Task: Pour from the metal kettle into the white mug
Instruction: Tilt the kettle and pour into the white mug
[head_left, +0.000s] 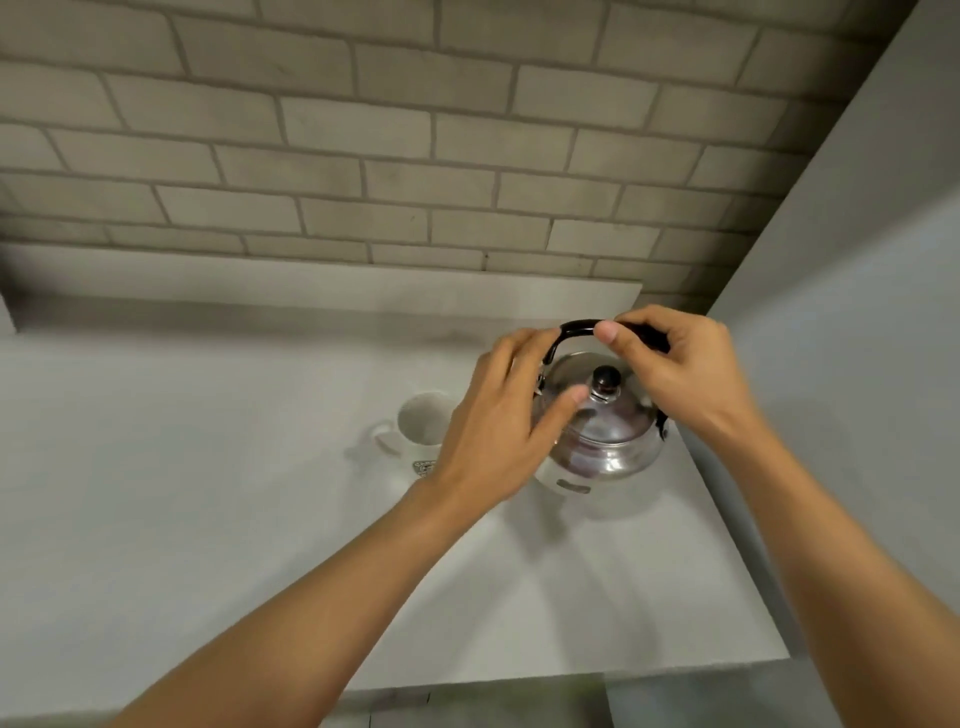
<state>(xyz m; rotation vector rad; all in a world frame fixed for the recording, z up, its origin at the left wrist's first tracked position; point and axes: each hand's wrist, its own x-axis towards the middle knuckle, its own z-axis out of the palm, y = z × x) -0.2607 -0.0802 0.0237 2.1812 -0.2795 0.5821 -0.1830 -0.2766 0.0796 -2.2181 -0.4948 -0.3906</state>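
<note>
Leftmost, the white mug (422, 427) stands upright on the pale bench (208, 493), handle to the left, a small dark emblem low on its wall. Left hand (498, 431), fingers loosely spread, rests against the metal kettle (605, 436): polished, domed lid with black knob. Right hand (675, 374) fingers pinch the black handle (576, 328).

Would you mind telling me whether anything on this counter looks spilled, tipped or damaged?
Nothing stands out. The metal kettle sits upright with its lid on, the white mug stands upright beside it, and the counter shows no spill.
</note>
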